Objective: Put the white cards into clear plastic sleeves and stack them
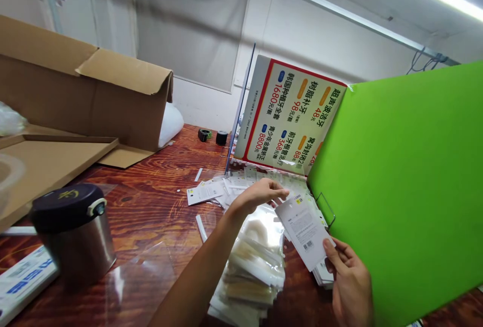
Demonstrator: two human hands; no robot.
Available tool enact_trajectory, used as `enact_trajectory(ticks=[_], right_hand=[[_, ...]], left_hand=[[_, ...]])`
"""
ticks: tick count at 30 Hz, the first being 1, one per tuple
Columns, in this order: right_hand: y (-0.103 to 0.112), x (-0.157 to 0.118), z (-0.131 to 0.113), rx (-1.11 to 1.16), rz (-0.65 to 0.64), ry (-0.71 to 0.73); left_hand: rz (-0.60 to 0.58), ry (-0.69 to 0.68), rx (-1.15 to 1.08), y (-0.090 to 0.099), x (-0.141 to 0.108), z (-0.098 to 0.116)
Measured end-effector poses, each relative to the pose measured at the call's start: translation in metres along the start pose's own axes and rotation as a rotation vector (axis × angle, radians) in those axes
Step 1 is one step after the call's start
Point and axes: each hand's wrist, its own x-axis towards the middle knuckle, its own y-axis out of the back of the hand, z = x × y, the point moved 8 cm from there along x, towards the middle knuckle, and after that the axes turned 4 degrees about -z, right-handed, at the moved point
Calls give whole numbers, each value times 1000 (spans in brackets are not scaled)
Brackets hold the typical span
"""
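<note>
My right hand (pixel 350 276) pinches the lower end of a white printed card (pixel 304 231), which has a barcode and a small yellow mark. The card is tilted, with its printed side facing me. Beside its upper end is my left hand (pixel 264 192), fingers curled together; what they hold, if anything, is hidden. Below my left forearm lies a pile of clear plastic bags (pixel 252 266). More white cards (pixel 322 274) lie stacked under the held card. Several loose cards (pixel 206 192) spread over the table behind my left hand.
A green panel (pixel 407 181) stands at the right, joined to a printed sign board (pixel 290 115). At the left are a steel jar with a dark lid (pixel 73 236), a cardboard box (pixel 86 90) and a white printed box (pixel 28 284). Two small dark rolls (pixel 221 138) sit farther back.
</note>
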Motion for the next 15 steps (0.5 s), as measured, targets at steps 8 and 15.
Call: enact_trajectory(ticks=[8,15], right_hand=[[-9,2,-5,25,95,123],[-16,-1,-5,34,-70,84]], left_hand=[[-119,-18,-103,-40,10,-10],[-22,-49,-200,-34,11,-7]])
